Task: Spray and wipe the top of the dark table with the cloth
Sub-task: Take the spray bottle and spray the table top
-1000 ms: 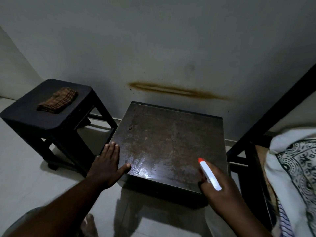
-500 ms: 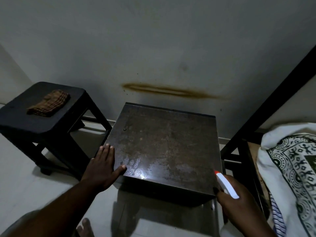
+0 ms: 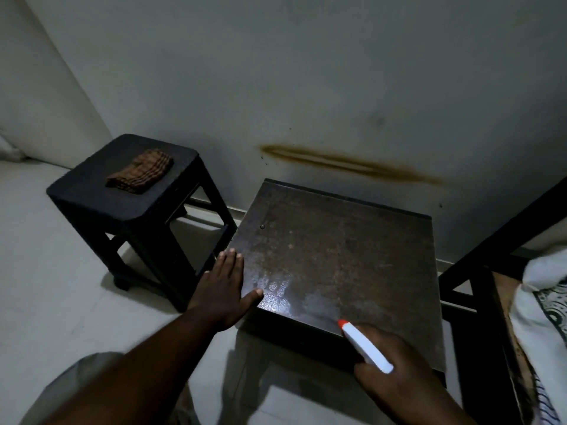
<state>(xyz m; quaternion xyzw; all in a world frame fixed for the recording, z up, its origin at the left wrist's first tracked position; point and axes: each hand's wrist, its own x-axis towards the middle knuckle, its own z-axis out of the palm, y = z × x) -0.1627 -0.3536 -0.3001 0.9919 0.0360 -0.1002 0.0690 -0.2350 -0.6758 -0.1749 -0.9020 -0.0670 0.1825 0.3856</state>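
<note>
The dark table [image 3: 343, 253] stands against the wall, its square top stained and wet with droplets near the front left corner. My left hand [image 3: 225, 286] lies flat and open on that left front edge, thumb on the wet patch. My right hand [image 3: 395, 366] is closed around a white spray bottle [image 3: 365, 348] with a red nozzle, held over the front edge and pointing up-left at the top. The bottle's body is hidden by my hand. A brown checked cloth [image 3: 141, 171] lies folded on the black stool to the left.
The black stool [image 3: 92, 197] stands left of the table on the pale floor. A dark frame [image 3: 478, 289] with patterned white fabric [image 3: 543, 305] stands close on the right. The wall behind bears a brown streak [image 3: 346, 162].
My right hand with the spray bottle swung out past the front right corner, then came back left over the front edge. The left hand stayed on the table's left edge.
</note>
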